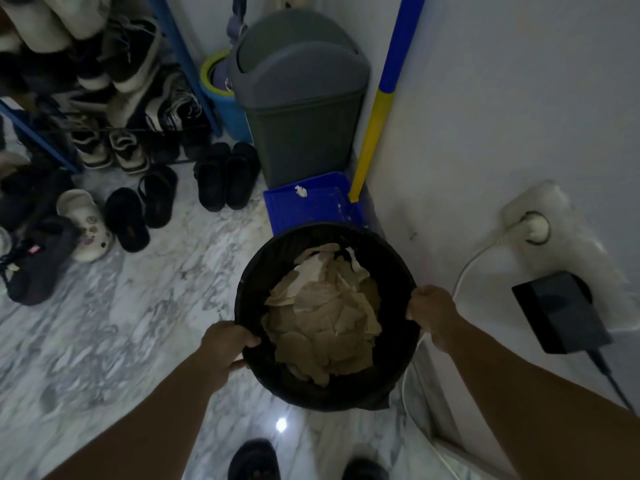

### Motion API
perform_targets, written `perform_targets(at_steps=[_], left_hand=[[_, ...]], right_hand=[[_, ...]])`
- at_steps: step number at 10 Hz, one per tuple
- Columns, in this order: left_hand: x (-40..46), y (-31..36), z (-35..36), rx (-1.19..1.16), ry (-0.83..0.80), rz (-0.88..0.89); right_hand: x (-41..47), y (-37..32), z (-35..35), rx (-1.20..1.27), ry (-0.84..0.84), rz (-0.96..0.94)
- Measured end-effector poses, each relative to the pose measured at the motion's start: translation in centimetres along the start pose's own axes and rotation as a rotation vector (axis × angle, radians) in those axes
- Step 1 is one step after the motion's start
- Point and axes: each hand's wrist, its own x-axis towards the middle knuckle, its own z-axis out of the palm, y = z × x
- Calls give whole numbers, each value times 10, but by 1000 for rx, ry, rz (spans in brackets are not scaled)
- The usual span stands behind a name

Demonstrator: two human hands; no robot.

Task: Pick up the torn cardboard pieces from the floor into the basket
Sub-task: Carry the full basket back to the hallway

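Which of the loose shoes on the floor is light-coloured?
The white clog at far left, beside the black sandals; every other loose shoe is dark.

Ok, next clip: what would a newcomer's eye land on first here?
The black basket at centre, heaped with torn cardboard pieces, gripped at its rim by the left hand and right hand. Behind it stand a grey swing-lid bin and a blue dustpan.

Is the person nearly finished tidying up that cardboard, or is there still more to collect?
It looks nearly done. The black basket holds a heap of torn cardboard pieces, and no loose cardboard shows on the marble floor in view. In hand: the left hand and right hand grip the basket's rim. What is left, if anything, lies out of view.
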Motion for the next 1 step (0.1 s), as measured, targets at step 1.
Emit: perform_targets(at_steps=[1], left_hand=[[-6,-6,8,33,6,11]], right_hand=[[-13,8,-3,13,-16,-3]])
